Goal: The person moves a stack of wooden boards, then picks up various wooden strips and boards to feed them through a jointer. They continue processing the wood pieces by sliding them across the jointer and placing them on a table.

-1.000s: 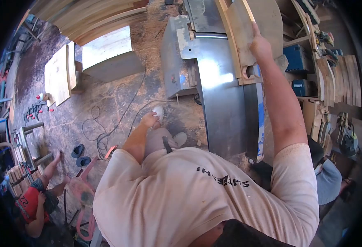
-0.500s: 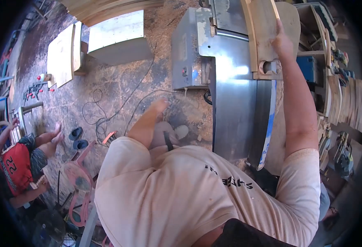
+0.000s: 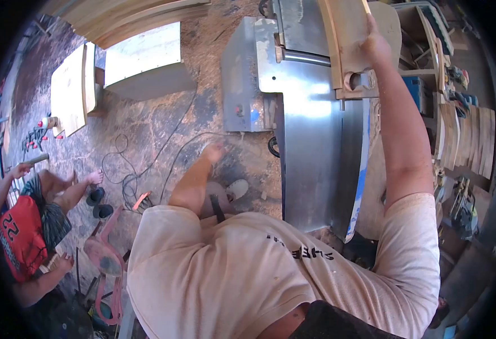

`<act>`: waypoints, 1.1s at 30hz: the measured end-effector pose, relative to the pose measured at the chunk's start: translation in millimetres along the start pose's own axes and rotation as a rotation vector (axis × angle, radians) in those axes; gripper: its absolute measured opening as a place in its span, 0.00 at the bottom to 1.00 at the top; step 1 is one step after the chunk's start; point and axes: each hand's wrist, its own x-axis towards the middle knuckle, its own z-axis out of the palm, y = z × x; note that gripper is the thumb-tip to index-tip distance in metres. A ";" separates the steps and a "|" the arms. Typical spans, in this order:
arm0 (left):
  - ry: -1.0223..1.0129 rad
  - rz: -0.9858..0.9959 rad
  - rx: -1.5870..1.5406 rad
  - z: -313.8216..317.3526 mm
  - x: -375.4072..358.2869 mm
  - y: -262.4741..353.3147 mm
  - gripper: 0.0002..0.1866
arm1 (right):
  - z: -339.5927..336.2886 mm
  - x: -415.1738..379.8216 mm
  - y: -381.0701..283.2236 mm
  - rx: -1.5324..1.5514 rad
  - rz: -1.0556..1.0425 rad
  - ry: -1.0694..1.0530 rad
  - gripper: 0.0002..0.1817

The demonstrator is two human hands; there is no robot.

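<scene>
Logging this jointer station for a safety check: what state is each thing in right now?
right hand: gripping the curved wooden piece
curved wooden piece: standing on edge on the jointer table
jointer table: bare, shiny
left hand: hanging free, blurred

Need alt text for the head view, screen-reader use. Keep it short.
Seen from above, a person in a pale T-shirt rests the right hand on a curved wooden workpiece lying on a grey steel machine table. The left hand hangs free over the sawdust-covered floor, touching nothing.
</scene>
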 end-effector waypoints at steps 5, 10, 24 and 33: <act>0.052 0.014 -0.001 -5.7 2.9 -1.0 0.27 | 13.3 35.2 10.9 0.026 -0.083 0.061 0.48; -0.038 -0.040 -0.062 -20.4 7.3 19.6 0.24 | 19.7 62.9 12.2 0.036 -0.077 0.010 0.48; 0.132 -0.030 -0.185 -16.2 75.2 60.1 0.25 | 25.4 117.5 12.3 0.015 -0.187 0.074 0.49; 0.188 0.001 -0.085 -12.8 108.4 50.4 0.29 | 23.1 136.6 7.7 0.275 -0.239 0.110 0.44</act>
